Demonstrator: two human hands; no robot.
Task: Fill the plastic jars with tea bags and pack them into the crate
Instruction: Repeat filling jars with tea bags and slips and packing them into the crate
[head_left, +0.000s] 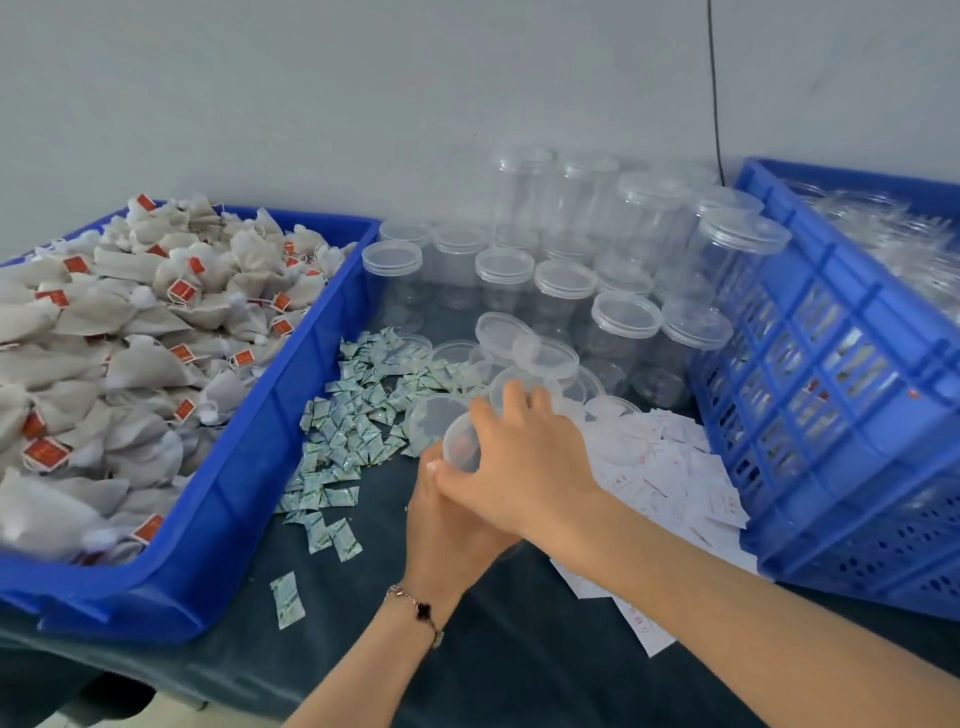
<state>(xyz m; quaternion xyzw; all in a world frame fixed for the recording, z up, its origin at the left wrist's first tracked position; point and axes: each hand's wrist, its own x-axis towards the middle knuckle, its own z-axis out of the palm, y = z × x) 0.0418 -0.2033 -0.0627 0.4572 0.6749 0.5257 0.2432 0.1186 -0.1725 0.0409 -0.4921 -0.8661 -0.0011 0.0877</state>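
At nine o'clock on the dark counter (395, 670), a blue tray (244, 467) sits heaped with tea bags (119, 332), their red tags showing among the pale pouches. Just right of the tray, at the centre, small green-and-white sachets (345, 441) lie scattered over the counter surface. Toward six o'clock a person's left hand (452, 525), a bracelet (415, 608) at its wrist, curls its fingers around a clear plastic jar (462, 447) from below; the jar lies tilted with its open mouth facing left, and no lid is seen on it. The right hand (530, 462) crosses over the left and wraps around the same jar from above, fingers bent along its side. Just beyond the hands, loose clear lids (545, 356) rest on open jars. At twelve o'clock, empty lidded jars (566, 280) stand in rows against the wall, some stacked higher. White sachets (670, 467) with red print spread at about four o'clock. At three o'clock a blue slatted crate (831, 415) stands tilted, clear jars dimly visible inside it.
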